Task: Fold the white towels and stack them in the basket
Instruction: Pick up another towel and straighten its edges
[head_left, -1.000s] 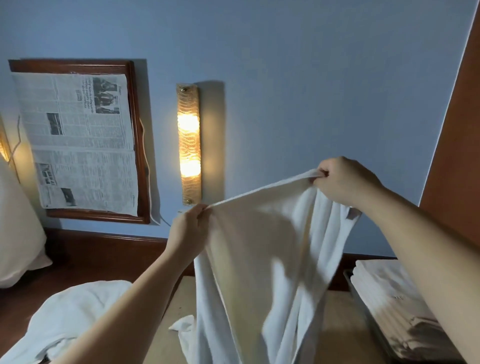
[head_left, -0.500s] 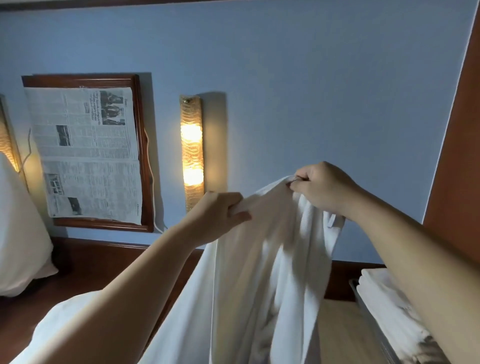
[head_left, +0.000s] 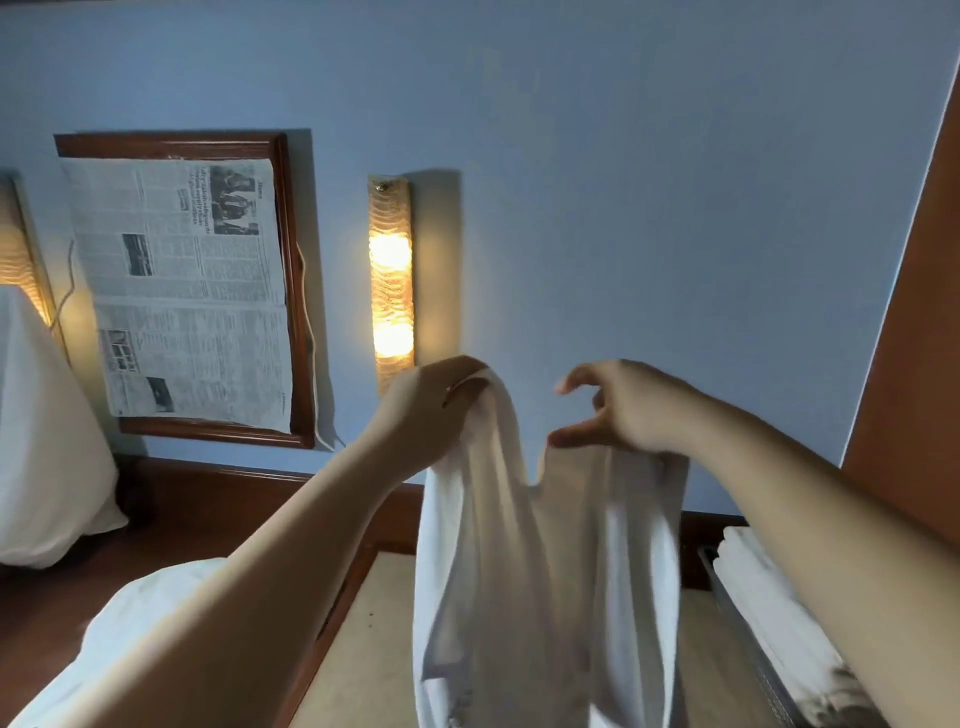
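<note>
A white towel (head_left: 524, 571) hangs in front of me in two long folds. My left hand (head_left: 431, 410) grips its top edge, bunched, at the upper left. My right hand (head_left: 623, 410) is a short gap to the right and blurred. Its forefinger and thumb are spread apart, and the towel's right fold hangs from under its thumb and palm. At the lower right stands the grey basket (head_left: 737, 618), partly hidden by my right arm. Folded white towels (head_left: 769, 597) lie in it.
Another crumpled white towel (head_left: 150, 608) lies at the lower left on dark wood. A beige tabletop (head_left: 374, 654) is below the hanging towel. A white pillow (head_left: 47, 447) leans at the far left. On the blue wall are a lit lamp (head_left: 390, 280) and a framed newspaper (head_left: 192, 291).
My hands came together, and the left hand now holds the bunched top edge. The right hand's forefinger and thumb have opened and it has dropped lower. The towel now hangs doubled and narrower.
</note>
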